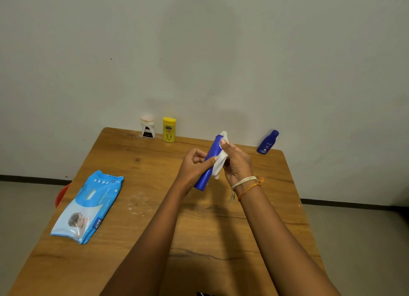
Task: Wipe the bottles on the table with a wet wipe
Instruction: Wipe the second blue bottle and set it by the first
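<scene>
Two hands work: our left hand (194, 163) grips a blue bottle (209, 163), our right hand (238, 160) pinches a wipe (220, 165) against it; pack (88, 207) reads "mee mee".

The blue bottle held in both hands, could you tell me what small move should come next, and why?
Probably slide the wet wipe down the blue bottle toward its base. The right hand presses the wipe against the upper part near the cap, while the left hand grips the middle, so the lower body looks unwiped.
</scene>
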`<act>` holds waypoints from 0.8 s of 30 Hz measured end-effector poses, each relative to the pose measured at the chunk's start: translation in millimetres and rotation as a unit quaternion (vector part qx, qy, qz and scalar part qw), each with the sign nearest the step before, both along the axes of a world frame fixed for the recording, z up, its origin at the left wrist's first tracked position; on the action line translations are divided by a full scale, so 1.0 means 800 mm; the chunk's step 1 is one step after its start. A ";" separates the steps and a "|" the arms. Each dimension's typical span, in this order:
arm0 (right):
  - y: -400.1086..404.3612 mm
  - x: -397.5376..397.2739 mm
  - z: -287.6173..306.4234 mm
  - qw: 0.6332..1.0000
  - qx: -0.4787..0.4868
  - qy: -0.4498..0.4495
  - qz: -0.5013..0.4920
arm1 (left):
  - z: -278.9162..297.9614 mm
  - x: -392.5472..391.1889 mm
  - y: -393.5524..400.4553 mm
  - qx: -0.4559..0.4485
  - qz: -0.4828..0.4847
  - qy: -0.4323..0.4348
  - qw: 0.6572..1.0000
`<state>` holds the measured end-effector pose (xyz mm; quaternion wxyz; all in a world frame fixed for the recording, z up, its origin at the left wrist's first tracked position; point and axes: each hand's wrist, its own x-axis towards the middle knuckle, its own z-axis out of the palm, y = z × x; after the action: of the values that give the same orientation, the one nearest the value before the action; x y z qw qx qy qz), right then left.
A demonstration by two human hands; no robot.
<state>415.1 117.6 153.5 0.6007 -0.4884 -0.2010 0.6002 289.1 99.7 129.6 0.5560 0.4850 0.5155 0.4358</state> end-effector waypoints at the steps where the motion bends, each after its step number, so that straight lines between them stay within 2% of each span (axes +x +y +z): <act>1: 0.001 0.002 0.000 1.000 -0.001 0.007 0.013 | 0.001 -0.002 -0.001 0.001 -0.005 -0.018 1.000; 4: 0.002 0.012 0.001 0.997 0.010 0.037 0.068 | 0.006 -0.008 -0.005 -0.028 -0.039 -0.098 0.994; 8: 0.003 0.024 0.004 0.983 0.031 0.109 0.143 | 0.017 -0.011 -0.010 -0.105 -0.096 -0.203 0.969; 12: 0.004 0.027 -0.002 0.976 0.036 0.127 0.171 | 0.022 -0.014 -0.007 -0.155 -0.091 -0.231 0.956; 18: 0.006 0.023 -0.010 0.977 0.034 0.137 0.159 | 0.015 -0.015 -0.007 -0.167 -0.113 -0.266 0.943; 19: 0.005 0.021 -0.008 0.981 0.030 0.111 0.159 | 0.013 -0.015 -0.006 -0.168 -0.113 -0.277 0.939; 21: 0.005 0.019 -0.001 0.992 0.013 -0.007 0.124 | 0.013 -0.015 -0.006 -0.171 -0.112 -0.296 0.933; 24: 0.007 0.020 0.014 0.980 0.019 -0.198 0.000 | 0.014 -0.012 -0.003 -0.167 -0.097 -0.313 0.930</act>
<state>431.2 123.3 164.3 0.5583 -0.5856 -0.3276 0.4879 279.3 97.3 140.6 0.8017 0.2714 0.3315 0.4169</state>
